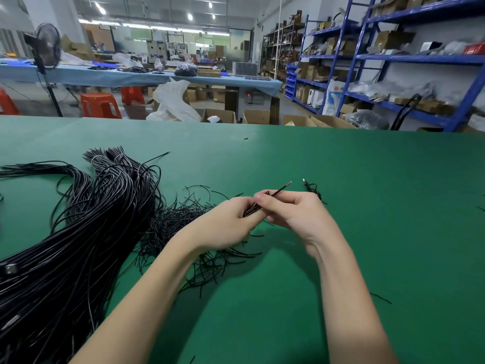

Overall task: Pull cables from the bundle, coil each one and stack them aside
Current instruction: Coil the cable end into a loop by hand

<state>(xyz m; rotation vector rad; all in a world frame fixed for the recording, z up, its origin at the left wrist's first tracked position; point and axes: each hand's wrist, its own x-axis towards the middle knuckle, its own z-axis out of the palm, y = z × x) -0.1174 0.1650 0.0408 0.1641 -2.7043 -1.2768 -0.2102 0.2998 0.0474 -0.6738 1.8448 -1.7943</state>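
Head view: both hands meet above the green bench (341, 232). The left hand (225, 222) has its fingers curled round a thin black cable (262, 202). The right hand (291, 208) pinches the same cable, whose red-tipped end juts up past the knuckles. A large bundle (78, 232) of black cables lies at left, loose strands spreading beneath the left wrist. One small coiled cable (313, 189) lies just beyond the right hand.
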